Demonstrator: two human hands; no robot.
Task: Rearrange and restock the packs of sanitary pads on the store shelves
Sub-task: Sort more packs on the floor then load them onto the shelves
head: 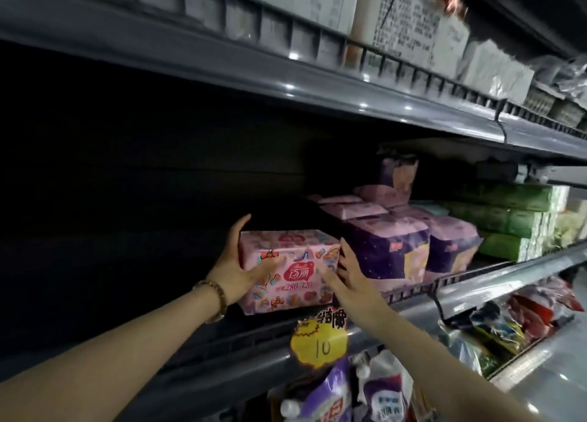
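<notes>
A pink pack of sanitary pads (pixel 293 256) with cartoon prints and a red logo sits at the front of the middle shelf (pixel 476 283). My left hand (pixel 239 267) grips its left side, thumb up along the edge. On the pack's right front corner my right hand (pixel 344 277) presses with spread fingers. Right of it stand purple packs (pixel 386 250), with more pink packs (pixel 352 210) lying behind them.
Green packs (pixel 514 221) are stacked at the far right of the same shelf. The shelf's left part is dark. A yellow price tag (pixel 319 339) marked 10 hangs below. Refill pouches (pixel 336 393) fill the lower shelf; white boxes (pixel 409 24) line the upper shelf.
</notes>
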